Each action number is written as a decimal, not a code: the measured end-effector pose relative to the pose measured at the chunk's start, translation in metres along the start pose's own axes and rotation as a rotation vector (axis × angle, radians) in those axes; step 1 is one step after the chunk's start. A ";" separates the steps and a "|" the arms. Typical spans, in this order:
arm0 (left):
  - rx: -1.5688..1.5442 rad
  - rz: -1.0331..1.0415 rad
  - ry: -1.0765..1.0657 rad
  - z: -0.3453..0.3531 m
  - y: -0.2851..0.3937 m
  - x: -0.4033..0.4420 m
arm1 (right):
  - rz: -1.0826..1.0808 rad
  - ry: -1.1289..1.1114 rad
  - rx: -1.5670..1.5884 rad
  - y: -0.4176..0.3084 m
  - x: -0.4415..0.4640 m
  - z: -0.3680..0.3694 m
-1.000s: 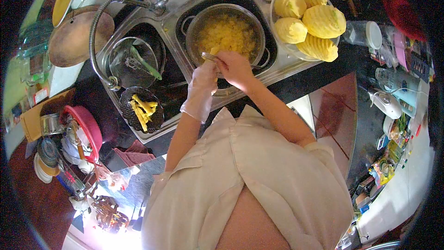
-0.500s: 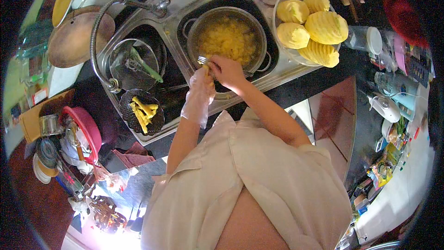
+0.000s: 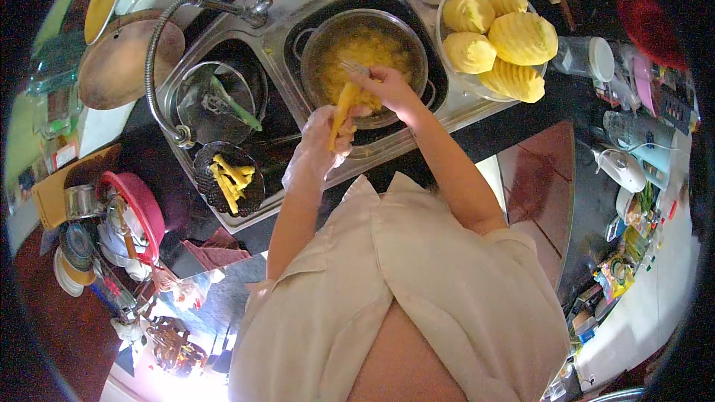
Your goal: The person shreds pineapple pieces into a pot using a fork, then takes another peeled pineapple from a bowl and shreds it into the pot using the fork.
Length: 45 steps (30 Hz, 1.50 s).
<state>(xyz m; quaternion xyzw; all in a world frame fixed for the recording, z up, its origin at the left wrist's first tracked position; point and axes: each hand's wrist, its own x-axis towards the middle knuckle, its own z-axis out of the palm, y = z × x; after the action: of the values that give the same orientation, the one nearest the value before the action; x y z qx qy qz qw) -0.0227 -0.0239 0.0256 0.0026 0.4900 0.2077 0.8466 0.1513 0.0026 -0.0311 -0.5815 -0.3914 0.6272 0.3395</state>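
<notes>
My left hand, in a clear plastic glove, is closed around a long yellow pineapple core, held slantwise at the near edge of a metal pot. Shredded yellow pineapple flesh lies in the pot, which sits in the sink basin. Bare, my right hand grips a fork just above the core, its tines pointing left over the pot. My right fingers hide the fork's handle. Several peeled pineapples with grooved sides fill a clear bowl right of the pot.
Pineapple cores lie in a black dish at the sink's left corner. A flexible faucet arches over the left basin, where a strainer and green-handled tool rest. Farther left stands a pink basin with dishes.
My right hand has moved up and right with the fork, apart from my left. My left hand has turned, and the core now shows lengthwise. The bowl and dish stay put.
</notes>
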 end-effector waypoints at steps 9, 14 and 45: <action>0.232 0.230 0.316 0.012 -0.004 0.011 | -0.181 0.085 -0.402 -0.023 -0.027 0.007; 0.931 0.196 0.448 -0.024 -0.012 0.045 | -0.261 0.031 -0.754 -0.011 -0.038 0.023; 2.186 0.919 0.513 -0.026 -0.024 0.039 | -0.120 0.020 -1.086 0.002 -0.003 0.004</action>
<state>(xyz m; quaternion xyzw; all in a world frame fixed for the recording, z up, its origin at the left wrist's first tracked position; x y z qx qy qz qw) -0.0193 -0.0369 -0.0253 0.8482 0.5135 -0.0400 0.1236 0.1479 -0.0016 -0.0311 -0.6558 -0.6883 0.3087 0.0292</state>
